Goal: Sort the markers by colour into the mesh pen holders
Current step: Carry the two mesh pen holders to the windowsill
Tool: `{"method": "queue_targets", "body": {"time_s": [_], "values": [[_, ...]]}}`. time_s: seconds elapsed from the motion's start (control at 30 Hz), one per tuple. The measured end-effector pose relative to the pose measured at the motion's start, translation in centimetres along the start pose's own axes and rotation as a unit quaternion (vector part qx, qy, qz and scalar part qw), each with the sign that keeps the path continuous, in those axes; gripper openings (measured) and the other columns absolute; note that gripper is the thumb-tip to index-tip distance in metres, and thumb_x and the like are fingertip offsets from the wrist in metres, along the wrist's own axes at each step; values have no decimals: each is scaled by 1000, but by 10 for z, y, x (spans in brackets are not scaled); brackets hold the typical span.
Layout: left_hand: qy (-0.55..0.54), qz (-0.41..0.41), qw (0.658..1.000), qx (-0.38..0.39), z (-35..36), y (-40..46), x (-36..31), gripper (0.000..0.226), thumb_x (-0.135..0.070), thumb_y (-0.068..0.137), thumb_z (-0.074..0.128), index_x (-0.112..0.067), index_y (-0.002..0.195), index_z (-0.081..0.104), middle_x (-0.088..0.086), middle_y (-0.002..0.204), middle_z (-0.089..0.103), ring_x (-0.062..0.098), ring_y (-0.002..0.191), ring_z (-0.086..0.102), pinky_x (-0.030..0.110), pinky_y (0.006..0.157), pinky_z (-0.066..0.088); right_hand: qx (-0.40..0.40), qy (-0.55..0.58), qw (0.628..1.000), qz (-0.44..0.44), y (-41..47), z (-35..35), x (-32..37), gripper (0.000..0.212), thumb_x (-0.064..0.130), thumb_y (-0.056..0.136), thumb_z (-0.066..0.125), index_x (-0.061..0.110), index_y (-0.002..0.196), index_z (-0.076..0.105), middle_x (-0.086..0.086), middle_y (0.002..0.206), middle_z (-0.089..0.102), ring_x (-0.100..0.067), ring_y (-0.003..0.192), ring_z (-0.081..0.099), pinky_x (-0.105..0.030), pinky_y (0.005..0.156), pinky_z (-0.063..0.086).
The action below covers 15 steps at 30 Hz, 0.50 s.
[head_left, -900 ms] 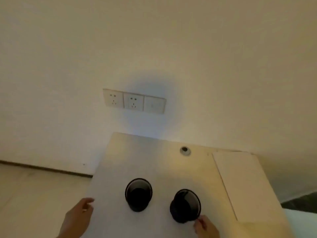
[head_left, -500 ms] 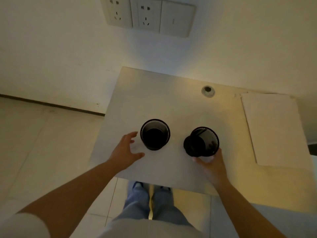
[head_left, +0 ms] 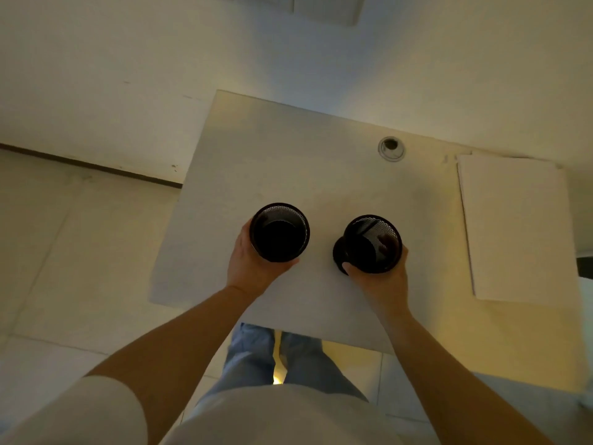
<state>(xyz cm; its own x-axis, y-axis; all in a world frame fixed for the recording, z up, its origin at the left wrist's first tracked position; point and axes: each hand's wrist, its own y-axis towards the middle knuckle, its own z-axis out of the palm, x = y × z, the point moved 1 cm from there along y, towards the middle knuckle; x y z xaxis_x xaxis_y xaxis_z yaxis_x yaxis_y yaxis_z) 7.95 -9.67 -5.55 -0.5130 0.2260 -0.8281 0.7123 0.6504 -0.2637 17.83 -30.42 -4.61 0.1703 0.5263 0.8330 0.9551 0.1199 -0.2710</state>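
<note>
Two black mesh pen holders stand near the middle of a pale table [head_left: 288,155]. My left hand [head_left: 247,268] grips the left holder [head_left: 279,231] from its near left side, fingers curled round its wall. My right hand [head_left: 382,277] grips the right holder [head_left: 369,244], which leans to the right with its base showing at the left. The insides of both holders are dark. No markers are in view.
A white sheet or board [head_left: 516,226] lies on the table's right part. A round cable hole [head_left: 391,148] sits near the far edge. A wall with a socket plate [head_left: 324,8] stands behind the table. Tiled floor [head_left: 64,252] lies to the left.
The view dropped from the wall to the table. My left hand closed round the left holder, and my right hand took hold of the right holder, which now tilts.
</note>
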Motion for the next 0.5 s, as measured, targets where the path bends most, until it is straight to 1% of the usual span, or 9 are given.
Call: {"method": "queue_targets", "body": {"time_s": [0.07,0.17,0.23,0.3,0.33,0.43,0.5], "values": [[-9,-22,999,-23,2,-2,-5,94,-37,53,87,-26,132,37,-2,130,52,17,117,50,27,91,42,16,-7,1000,-16,4,-1,3,84,22,57,87,24,125,39,9,114,51,-10,103,50,-27,82,43],[-53,-74,993,-69,-4,-12,-6,94,-37,54,86,-24,133,36,-5,131,49,12,115,48,26,90,41,80,-20,996,-32,6,1,10,81,25,61,85,19,127,40,9,112,49,-10,102,48,-24,83,40],[-62,-107,987,-104,-15,-27,-1,93,-38,55,86,-24,133,36,-6,130,49,8,112,46,24,89,39,134,-10,990,-38,4,7,16,75,25,64,84,22,125,40,12,110,51,-9,102,49,-21,82,41],[-68,-137,979,-131,-31,-45,7,91,-38,55,86,-23,130,38,-7,125,50,7,109,46,25,88,39,188,-2,981,-54,0,16,25,68,25,66,82,28,121,40,18,105,52,-6,98,51,-13,76,42],[-75,-153,975,-146,-40,-56,11,88,-38,55,86,-23,128,40,-7,122,52,8,107,47,26,88,39,215,-2,975,-62,-3,22,31,67,24,68,81,28,121,40,17,106,53,-7,97,52,-11,75,42],[-108,-212,952,-194,-71,-97,29,79,-37,56,86,-22,122,45,-7,112,56,12,100,51,26,82,41,296,-5,953,-68,-21,48,48,68,24,71,78,19,128,40,2,117,56,-14,103,55,-24,81,44],[-134,-250,931,-229,-91,-127,46,74,-34,57,86,-23,119,46,-8,109,57,13,98,53,26,80,41,344,-22,936,-69,-39,68,58,67,27,72,77,18,128,41,1,117,56,-15,104,56,-26,81,44]]}}
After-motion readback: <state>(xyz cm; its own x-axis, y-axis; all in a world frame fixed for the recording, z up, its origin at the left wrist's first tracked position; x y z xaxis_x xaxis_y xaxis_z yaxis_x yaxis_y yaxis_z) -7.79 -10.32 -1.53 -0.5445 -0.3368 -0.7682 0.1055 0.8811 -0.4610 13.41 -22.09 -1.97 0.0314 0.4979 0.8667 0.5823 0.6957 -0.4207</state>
